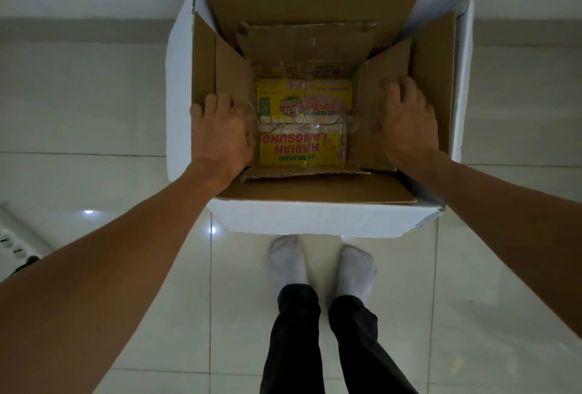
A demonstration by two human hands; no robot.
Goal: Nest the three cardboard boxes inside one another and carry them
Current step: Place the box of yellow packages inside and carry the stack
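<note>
Yellow printed tea box lying deepest, taped across, inside a brown cardboard box, itself nested in the large white box on the tiled floor. Left hand spread flat on the brown box's left flap, just beside the yellow box; right hand spread on the right flap. White-socked feet just behind the white box

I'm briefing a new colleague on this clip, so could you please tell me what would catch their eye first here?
The bright yellow printed box at the bottom of the nest stands out first, inside a brown cardboard box, itself inside the big white box on the tiled floor. Next, the left hand and right hand spread flat against the brown box's side flaps.
</note>
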